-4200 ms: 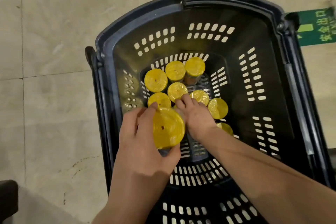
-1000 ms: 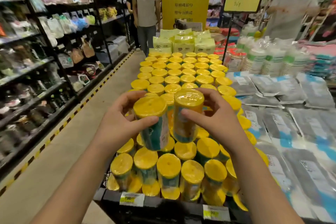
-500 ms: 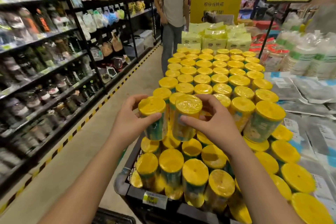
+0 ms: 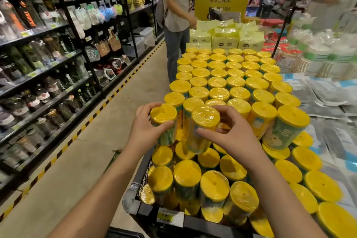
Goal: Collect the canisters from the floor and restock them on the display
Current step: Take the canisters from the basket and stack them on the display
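Note:
I hold two yellow-lidded canisters over the display. My left hand (image 4: 144,129) grips one canister (image 4: 164,121) upright at the display's left edge. My right hand (image 4: 229,133) grips the other canister (image 4: 202,127), tilted slightly, just to its right. Both hover above a lower layer of canisters (image 4: 193,179) in the black wire display bin (image 4: 135,199). A taller stacked block of the same canisters (image 4: 228,75) fills the bin beyond my hands.
A person (image 4: 176,15) stands at the display's far left corner in the aisle. Dark shelving (image 4: 48,63) runs along the left. Packaged goods (image 4: 328,102) lie to the right. A price tag (image 4: 168,217) is on the bin's front rail.
Earlier both hands were picking canisters out of a black basket on the floor. Since then I have raised them to the display, and in the last second they have moved closer to the stacked block.

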`<state>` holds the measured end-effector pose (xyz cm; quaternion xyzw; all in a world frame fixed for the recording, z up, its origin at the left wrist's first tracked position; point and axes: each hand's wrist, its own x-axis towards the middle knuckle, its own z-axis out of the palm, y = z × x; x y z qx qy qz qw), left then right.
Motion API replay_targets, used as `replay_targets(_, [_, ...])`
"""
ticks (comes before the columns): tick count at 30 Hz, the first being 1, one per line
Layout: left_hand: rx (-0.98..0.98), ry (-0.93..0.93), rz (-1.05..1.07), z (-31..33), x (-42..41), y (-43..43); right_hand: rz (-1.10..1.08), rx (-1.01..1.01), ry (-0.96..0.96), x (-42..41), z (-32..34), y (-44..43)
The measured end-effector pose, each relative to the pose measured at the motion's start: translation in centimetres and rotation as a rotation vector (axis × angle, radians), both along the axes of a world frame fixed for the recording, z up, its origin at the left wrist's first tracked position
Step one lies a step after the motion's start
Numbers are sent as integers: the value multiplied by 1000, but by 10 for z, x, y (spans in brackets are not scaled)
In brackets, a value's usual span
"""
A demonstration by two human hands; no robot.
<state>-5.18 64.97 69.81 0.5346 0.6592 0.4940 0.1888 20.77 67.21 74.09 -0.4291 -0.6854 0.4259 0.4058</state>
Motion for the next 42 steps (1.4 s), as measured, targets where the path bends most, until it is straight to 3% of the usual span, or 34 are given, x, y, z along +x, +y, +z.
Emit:
replay_targets(7, [-62, -13, -22, -5, -7, 3, -44, 4, 13, -16, -19, 9])
replay_targets(11, [-130, -81, -36, -8, -7, 4, -65, 57, -77, -32, -31, 16])
replay_targets(27, [-164, -128, -70, -18, -12, -6, -115, 58, -181, -52, -59, 12])
replay_targets(31, [-221, -47, -64, -10, -18, -12, -108, 154, -369, -48, -45, 12])
replay_targets(35, [-287, 86, 2, 0, -22, -34, -102, 420, -554, -51, -21, 1])
replay_targets(42, [-438, 462, 172, 11, -21, -117, 421, 595, -696, -95, -7, -38])
